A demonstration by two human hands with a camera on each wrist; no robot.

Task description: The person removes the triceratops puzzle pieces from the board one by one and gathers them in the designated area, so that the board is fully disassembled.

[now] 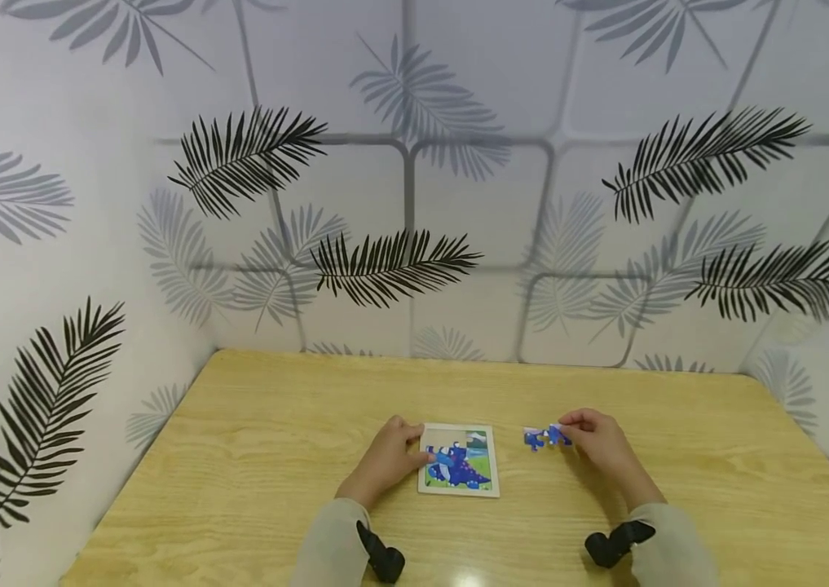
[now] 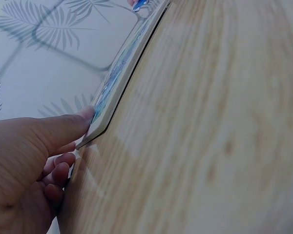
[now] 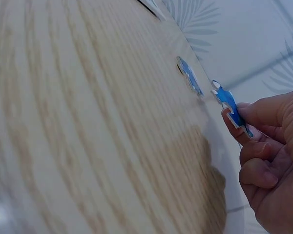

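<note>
A square jigsaw puzzle board (image 1: 496,473) with a pale rim lies on the table, its picture a blue dinosaur on green, partly filled in at the upper side. My left hand (image 1: 386,461) grips the board's left edge, thumb on top and the other fingers at its side. To the right of the board, my right hand (image 1: 601,447) pinches a blue puzzle piece (image 3: 229,105) between thumb and index finger, raised over the table. A second blue puzzle piece (image 1: 533,440) lies on the table just left of that one.
The light wood-grain table (image 1: 267,424) reaches back to a wall (image 1: 473,310) printed with leaf patterns. Each wrist carries a black camera, such as the left wrist camera (image 1: 385,561).
</note>
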